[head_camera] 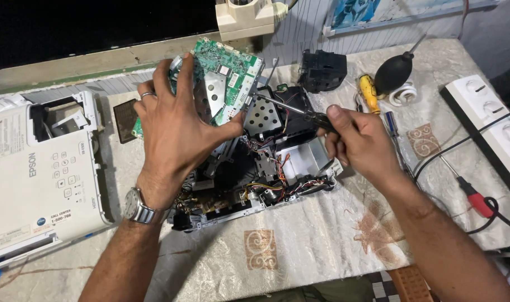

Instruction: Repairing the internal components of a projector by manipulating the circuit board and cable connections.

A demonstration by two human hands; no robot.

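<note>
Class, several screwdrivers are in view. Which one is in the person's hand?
The black-handled screwdriver, held in the right hand with its shaft over the opened device. The yellow-handled one and the red-handled one lie untouched on the table.
</note>
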